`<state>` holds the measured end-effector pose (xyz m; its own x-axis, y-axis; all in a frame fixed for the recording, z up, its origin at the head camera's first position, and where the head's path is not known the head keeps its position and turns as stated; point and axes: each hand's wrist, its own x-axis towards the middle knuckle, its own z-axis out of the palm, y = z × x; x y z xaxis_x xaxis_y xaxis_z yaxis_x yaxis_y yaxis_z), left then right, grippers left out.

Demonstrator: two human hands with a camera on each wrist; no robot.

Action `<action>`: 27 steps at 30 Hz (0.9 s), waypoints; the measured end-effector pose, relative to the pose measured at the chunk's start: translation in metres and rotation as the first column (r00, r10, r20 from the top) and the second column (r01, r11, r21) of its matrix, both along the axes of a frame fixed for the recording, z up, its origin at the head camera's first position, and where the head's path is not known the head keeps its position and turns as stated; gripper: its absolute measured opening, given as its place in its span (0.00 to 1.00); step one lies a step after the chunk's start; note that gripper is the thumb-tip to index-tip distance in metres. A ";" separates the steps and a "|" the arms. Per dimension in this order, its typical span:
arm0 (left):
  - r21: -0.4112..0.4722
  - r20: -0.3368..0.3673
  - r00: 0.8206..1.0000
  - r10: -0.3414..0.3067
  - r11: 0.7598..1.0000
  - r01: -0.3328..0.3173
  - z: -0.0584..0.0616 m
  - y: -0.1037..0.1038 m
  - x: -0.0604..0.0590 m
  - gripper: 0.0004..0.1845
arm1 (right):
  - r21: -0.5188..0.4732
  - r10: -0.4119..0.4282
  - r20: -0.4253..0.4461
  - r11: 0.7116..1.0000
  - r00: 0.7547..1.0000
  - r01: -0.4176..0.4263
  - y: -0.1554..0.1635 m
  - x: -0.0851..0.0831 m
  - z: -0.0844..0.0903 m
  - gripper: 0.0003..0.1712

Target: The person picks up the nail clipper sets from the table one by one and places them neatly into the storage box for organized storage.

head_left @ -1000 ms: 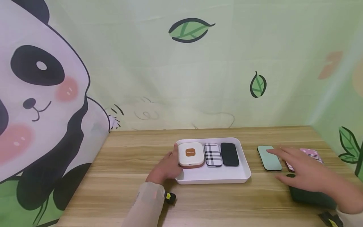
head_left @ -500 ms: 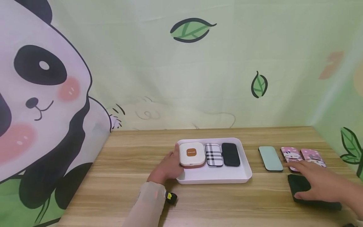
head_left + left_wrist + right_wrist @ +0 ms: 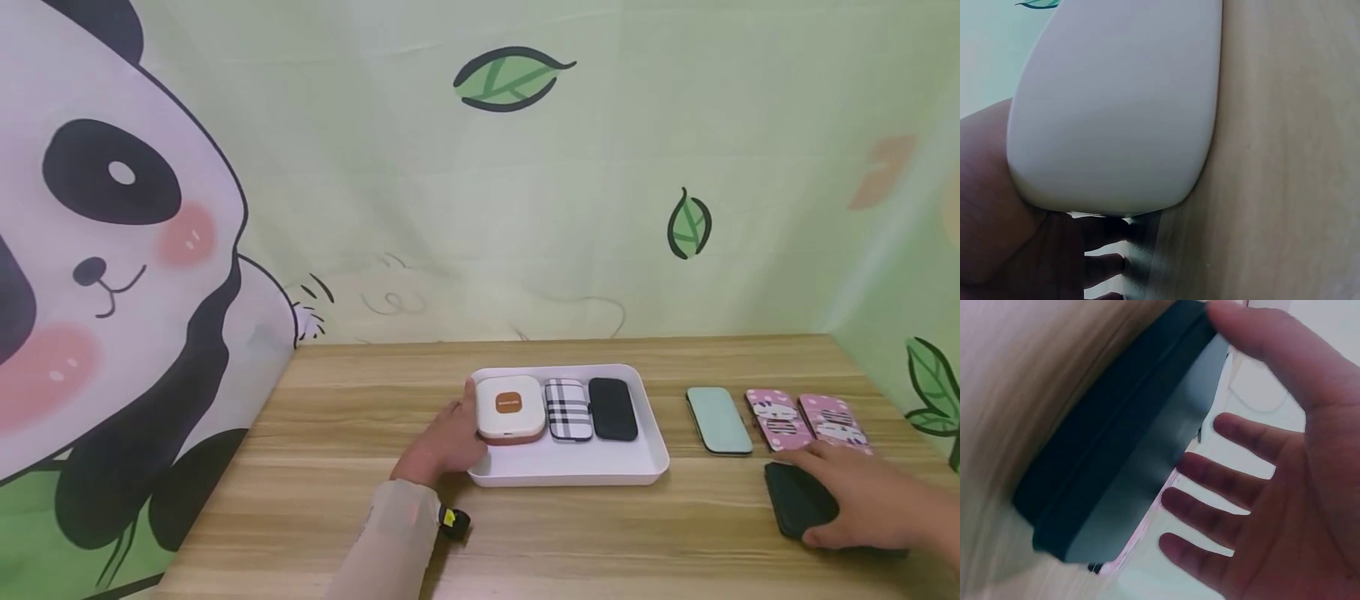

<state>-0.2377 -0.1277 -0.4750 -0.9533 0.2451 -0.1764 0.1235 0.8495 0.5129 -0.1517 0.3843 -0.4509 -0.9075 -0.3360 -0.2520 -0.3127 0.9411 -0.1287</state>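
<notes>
Just under fingers (image 3: 813,457): dark case (image 3: 798,500)

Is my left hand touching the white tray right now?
Touching. The left wrist view shows the left hand pressed against the white tray at its corner, with no gap.

The left hand (image 3: 448,440) is bare, its forearm in a pale beige, close-fitting sleeve (image 3: 390,542). At the sleeve's 3 o'clock edge sits a small black wrist device (image 3: 453,522) with a yellow mark. The right hand (image 3: 873,500) is bare.
</notes>
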 end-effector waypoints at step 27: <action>0.005 -0.003 1.000 -0.010 1.000 0.010 0.002 0.000 0.002 0.54 | -0.075 -0.006 0.107 0.997 0.994 0.014 0.003 0.000 -0.004 0.62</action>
